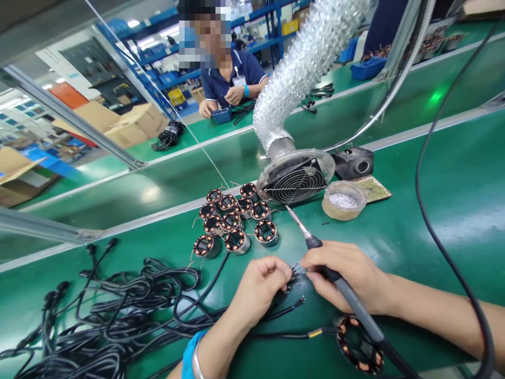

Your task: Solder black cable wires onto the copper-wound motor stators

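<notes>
My right hand (347, 271) is wrapped round a soldering iron (351, 300), its metal tip pointing up and left toward the round fan grille. The thumb and forefinger of that hand also meet thin wire ends (299, 269). My left hand (264, 281) pinches the dark end of a cable beside those wires. Just below lies another stripped cable end (295, 303). Near my right wrist a copper-wound stator (360, 345) sits with a black cable (288, 335) running to it, marked by a yellow sleeve. Several more stators (236, 240) stand grouped beyond my left hand.
Tangled black cables (118, 316) cover the bench's left side. A fume extractor (298, 181), a tub of metallic bits (344, 200) and an iron stand (355, 163) are at the back. A hanging black cord crosses the right. A person (234, 79) works opposite.
</notes>
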Action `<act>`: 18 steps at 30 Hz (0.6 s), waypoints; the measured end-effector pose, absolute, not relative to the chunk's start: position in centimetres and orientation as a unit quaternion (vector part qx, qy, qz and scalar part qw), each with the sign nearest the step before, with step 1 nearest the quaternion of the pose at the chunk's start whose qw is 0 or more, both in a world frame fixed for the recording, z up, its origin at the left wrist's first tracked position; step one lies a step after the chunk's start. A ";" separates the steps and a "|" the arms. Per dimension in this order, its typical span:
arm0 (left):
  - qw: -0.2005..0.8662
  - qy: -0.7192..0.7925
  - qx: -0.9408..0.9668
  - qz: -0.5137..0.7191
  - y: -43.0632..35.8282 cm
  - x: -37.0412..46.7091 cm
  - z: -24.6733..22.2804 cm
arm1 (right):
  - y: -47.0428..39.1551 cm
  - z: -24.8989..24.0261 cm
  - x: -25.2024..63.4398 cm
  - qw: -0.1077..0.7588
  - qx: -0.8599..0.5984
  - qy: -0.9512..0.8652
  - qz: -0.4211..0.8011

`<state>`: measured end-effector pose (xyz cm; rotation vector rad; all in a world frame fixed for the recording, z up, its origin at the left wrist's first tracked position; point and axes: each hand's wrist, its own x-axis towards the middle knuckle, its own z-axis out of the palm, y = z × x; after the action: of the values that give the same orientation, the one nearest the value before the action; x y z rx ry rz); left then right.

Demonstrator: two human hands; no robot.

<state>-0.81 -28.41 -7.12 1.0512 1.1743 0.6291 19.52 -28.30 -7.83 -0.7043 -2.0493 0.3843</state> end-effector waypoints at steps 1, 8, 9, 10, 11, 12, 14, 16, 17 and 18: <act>0.665 0.517 0.464 0.274 -28.4 -0.9 -7.1 | -28.4 -7.9 19.6 0.456 -0.285 -0.828 0.157; 0.689 0.515 0.429 0.274 -28.6 -1.4 -7.1 | -28.9 -8.3 19.8 0.462 -0.286 -0.822 0.167; 0.684 0.521 0.429 0.276 -28.7 -1.3 -7.1 | -28.9 -8.3 19.7 0.466 -0.286 -0.820 0.169; 0.678 0.527 0.430 0.278 -28.7 -1.2 -7.2 | -28.9 -8.4 19.6 0.469 -0.287 -0.817 0.171; 0.674 0.533 0.430 0.278 -28.8 -1.1 -7.2 | -28.9 -8.4 19.5 0.472 -0.287 -0.815 0.174; 0.671 0.537 0.429 0.277 -28.8 -0.9 -7.3 | -29.0 -8.4 19.4 0.474 -0.287 -0.814 0.175; 0.667 0.542 0.429 0.276 -28.9 -0.6 -7.3 | -29.0 -8.5 19.2 0.477 -0.290 -0.811 0.173; 0.656 0.546 0.442 0.276 -28.9 -0.3 -7.1 | -29.0 -8.5 19.1 0.482 -0.294 -0.808 0.169; 0.648 0.547 0.453 0.276 -28.9 -0.2 -7.0 | -29.0 -8.5 19.0 0.485 -0.296 -0.806 0.169; 0.637 0.548 0.466 0.275 -28.9 -0.1 -6.8 | -29.0 -8.5 19.0 0.488 -0.300 -0.802 0.168</act>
<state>-0.10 -28.86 -6.83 1.0649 1.2520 0.6279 19.01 -29.00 -8.49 -0.7303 -1.9506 0.4088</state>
